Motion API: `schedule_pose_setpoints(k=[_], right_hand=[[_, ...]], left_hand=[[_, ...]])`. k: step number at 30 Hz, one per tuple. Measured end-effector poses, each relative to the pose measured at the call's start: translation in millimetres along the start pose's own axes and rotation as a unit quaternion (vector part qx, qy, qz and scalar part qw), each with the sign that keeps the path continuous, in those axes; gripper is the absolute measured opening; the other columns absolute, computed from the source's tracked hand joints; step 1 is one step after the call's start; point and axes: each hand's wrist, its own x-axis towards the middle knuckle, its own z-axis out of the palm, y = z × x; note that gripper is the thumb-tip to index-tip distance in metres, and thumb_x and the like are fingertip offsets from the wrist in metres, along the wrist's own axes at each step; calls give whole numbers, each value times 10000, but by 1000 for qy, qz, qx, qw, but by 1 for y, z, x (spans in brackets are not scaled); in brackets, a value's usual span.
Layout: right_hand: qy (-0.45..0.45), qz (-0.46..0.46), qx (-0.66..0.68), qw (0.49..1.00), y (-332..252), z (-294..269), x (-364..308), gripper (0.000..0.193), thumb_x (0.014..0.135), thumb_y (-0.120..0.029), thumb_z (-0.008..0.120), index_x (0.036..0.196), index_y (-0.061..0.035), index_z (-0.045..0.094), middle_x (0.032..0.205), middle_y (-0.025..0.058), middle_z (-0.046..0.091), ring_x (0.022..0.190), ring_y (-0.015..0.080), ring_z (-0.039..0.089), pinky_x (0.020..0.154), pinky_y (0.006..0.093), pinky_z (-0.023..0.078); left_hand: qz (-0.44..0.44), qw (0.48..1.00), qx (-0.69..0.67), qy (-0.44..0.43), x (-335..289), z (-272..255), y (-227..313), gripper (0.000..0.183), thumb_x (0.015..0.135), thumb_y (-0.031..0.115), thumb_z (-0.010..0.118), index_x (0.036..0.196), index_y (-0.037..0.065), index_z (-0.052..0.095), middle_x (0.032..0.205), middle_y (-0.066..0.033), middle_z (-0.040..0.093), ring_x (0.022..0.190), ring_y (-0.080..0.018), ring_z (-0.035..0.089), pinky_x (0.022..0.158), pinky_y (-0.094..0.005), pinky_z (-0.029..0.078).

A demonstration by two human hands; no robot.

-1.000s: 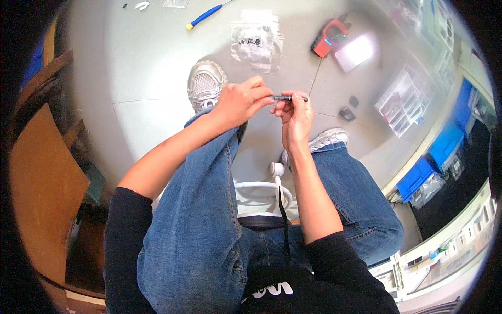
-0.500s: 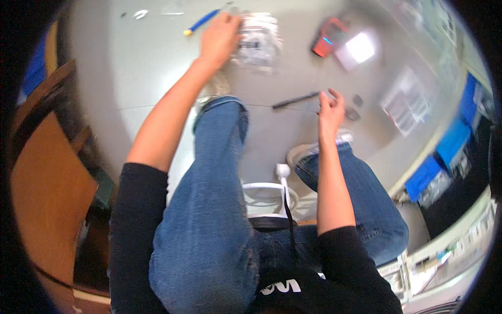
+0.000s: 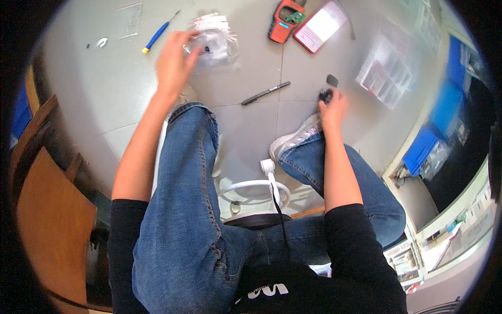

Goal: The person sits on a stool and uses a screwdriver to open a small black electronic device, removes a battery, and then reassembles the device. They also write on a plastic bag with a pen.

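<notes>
My left hand (image 3: 175,65) is at the left edge of a clear plastic zip bag (image 3: 217,44) with dark marks on it. Thumb and fingers are spread apart there, partly over the bag, and slightly blurred. Just left of this hand lies a screwdriver (image 3: 156,37) with a blue and yellow handle. My right hand (image 3: 333,109) is closed on a small black piece (image 3: 326,96), whose kind I cannot make out. Another small dark piece (image 3: 332,80) lies on the floor just beyond it. Between both hands, a black marker pen (image 3: 265,93) lies on the tiles.
At the far side are an orange handheld device (image 3: 286,23) and a red-edged phone (image 3: 320,27) with a lit screen. A clear compartment box (image 3: 385,73) lies to the right, near blue bins (image 3: 421,153). A wooden chair (image 3: 49,220) stands at left.
My right hand has shifted from the pen's end to one of the small dark pieces and closed on it. My left hand's thumb and fingers have spread at the bag's edge. The view has shifted.
</notes>
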Motion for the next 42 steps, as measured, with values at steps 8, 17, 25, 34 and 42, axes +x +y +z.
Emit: schedule_pose_setpoints(k=[8, 17, 25, 34, 42], right_hand=[[-11, -56, 360, 931, -124, -49, -25, 398, 652, -202, 717, 970, -9, 576, 879, 111, 588, 810, 236, 576, 731, 335, 456], [4, -178, 378, 909, -176, -98, 40, 310, 746, -156, 661, 1029, -51, 591, 912, 101, 567, 707, 177, 563, 676, 309, 466], [40, -300, 116, 946, -144, -44, 139, 318, 748, -111, 613, 1039, -240, 613, 1082, 68, 523, 944, 246, 556, 747, 365, 476], [7, -331, 212, 919, -142, -64, 139, 171, 801, -163, 610, 948, -79, 641, 867, 41, 614, 756, 212, 597, 677, 301, 457], [-328, -26, 589, 738, -212, -130, 18, 321, 801, -94, 624, 1080, 31, 525, 875, 106, 592, 727, 145, 582, 639, 274, 516]], left_hand=[[-124, 892, -330, -283, -25, 42, 77, 407, 841, 317, 561, 1128, 30, 530, 912, -72, 600, 826, -205, 558, 760, -313, 439], [-286, 727, -582, -224, -10, 14, 50, 621, 886, 601, 248, 1109, 102, 543, 789, -9, 585, 551, -51, 402, 478, -194, 321], [-322, 584, -695, -269, -6, 2, 56, 578, 935, 504, 165, 1210, 86, 455, 845, -33, 553, 579, -88, 367, 537, -235, 343], [-267, 478, -790, -277, 1, 1, 56, 550, 943, 461, 206, 1292, 71, 376, 936, -34, 551, 613, -101, 393, 577, -256, 340], [-287, 517, -772, -233, -4, 4, 57, 540, 937, 477, 236, 1253, 79, 419, 985, -26, 558, 679, -110, 430, 597, -264, 358]])
